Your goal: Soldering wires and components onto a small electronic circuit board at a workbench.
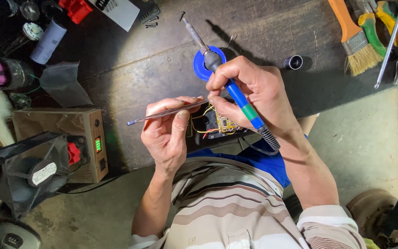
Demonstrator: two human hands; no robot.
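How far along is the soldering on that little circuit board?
Done: yellow wires already run to the circuit board. In hand: the right hand holds the soldering iron, tip raised off the board; the left hand holds tweezers. Which joints remain cannot be seen.

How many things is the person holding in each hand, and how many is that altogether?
Left hand: 1, the tweezers.
Right hand: 1, the blue soldering iron.
Under both hands: 1 circuit board.
Total held: 2.
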